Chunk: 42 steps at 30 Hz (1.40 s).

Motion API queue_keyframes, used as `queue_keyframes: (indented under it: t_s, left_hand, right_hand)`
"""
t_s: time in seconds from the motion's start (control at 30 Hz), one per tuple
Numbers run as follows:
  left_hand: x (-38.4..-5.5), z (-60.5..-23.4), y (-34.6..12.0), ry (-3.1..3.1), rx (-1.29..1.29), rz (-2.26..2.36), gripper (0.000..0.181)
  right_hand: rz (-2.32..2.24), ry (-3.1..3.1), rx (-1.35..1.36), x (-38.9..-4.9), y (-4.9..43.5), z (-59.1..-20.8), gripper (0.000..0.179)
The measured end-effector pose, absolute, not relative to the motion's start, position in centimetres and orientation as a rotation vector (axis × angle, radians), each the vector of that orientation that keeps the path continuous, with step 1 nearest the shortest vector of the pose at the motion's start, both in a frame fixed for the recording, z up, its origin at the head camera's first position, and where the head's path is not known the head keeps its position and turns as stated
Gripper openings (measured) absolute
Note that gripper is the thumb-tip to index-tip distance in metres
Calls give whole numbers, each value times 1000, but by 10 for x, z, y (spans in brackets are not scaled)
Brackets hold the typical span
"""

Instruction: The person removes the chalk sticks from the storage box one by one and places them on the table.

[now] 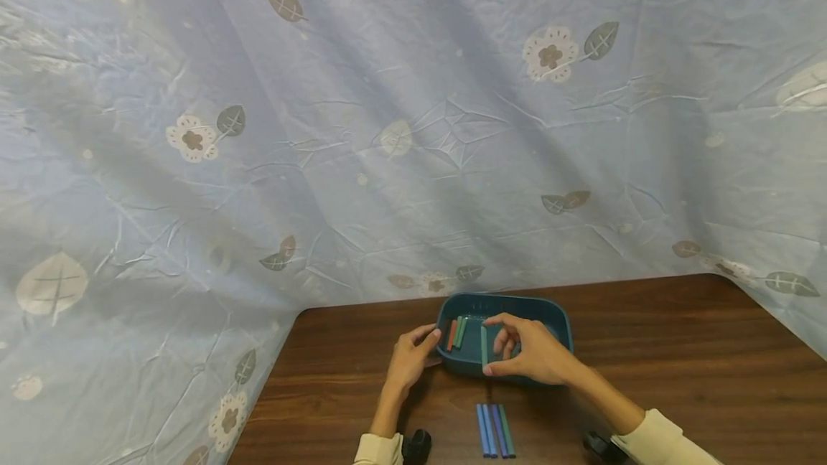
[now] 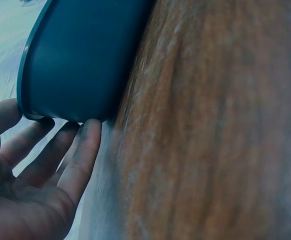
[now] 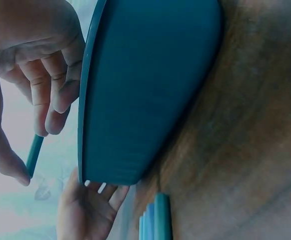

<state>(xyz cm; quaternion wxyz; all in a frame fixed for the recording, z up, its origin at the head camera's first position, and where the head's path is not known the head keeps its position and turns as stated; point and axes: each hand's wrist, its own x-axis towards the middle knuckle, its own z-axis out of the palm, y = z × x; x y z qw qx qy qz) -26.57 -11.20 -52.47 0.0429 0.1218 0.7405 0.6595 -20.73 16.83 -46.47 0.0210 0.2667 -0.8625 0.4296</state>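
Your right hand pinches a green stick lengthwise, its thumb at the near end and its index finger at the far end, with the other fingers curled in beside it; the stick is over the blue bin. Your left hand is at the bin's left end, fingers apart and fairly straight, the tips touching the outer wall and the thumb at the rim. Inside, near that end, a red stick and two green sticks lie side by side. Your right hand stands in front of part of the bin's floor, so from above you cannot tell what lies behind it, and the bin's outer wall hides the inside from both wrist views. On the near side of the bin, apart from it and between your forearms, four more lie in a row on the wooden table: two light blue sticks, a purple stick and another green stick. Near your cream sleeves you have a black device on the left wrist and one on the right wrist. Behind the table hangs a creased pale blue curtain printed with leaves and flowers.
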Motion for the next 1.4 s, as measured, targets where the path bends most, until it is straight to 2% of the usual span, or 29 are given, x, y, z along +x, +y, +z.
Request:
queue_keyframes:
  t_s: [0.7, 1.4]
  left_hand:
    - [-266, -526, -112, 2249, 390, 2019, 47]
    - [-264, -523, -113, 2278, 437, 1996, 46]
  right_hand:
    - [1467, -2632, 930, -168, 173, -475, 74]
    - [1596, -2722, 1028, -146, 188, -500, 72]
